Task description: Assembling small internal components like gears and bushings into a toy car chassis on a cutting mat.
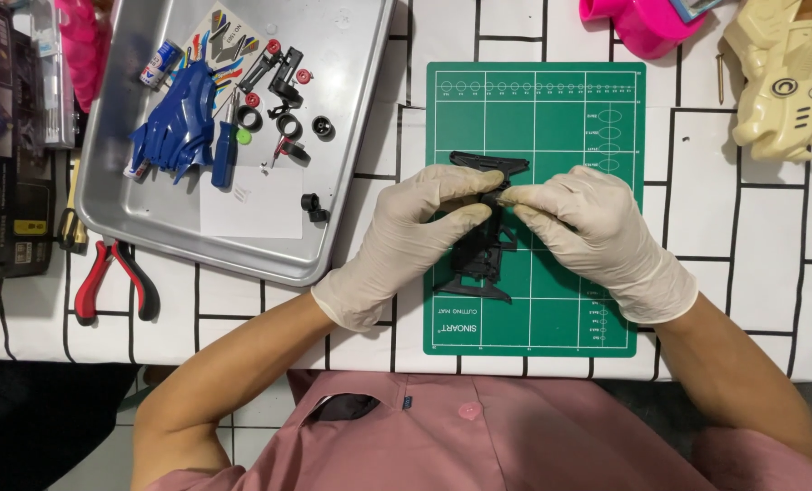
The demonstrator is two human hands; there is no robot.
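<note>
A black plastic model chassis [480, 257] lies on a green cutting mat [551, 118]. My left hand [406, 238], in a cream latex glove, rests on the chassis's left side and pinches a small black part at its top. My right hand [597, 235], gloved the same, meets it fingertip to fingertip over the chassis and pinches the same small part [494, 195]. Both hands hide the middle of the chassis.
A metal tray [151, 214] at the left holds a blue car body shell [177, 120], a blue screwdriver [226, 145], black wheels, small parts, a sticker sheet and a white paper. Red-handled pliers [106, 277] lie beside it. A cream toy [783, 82] and a pink object [647, 23] sit top right.
</note>
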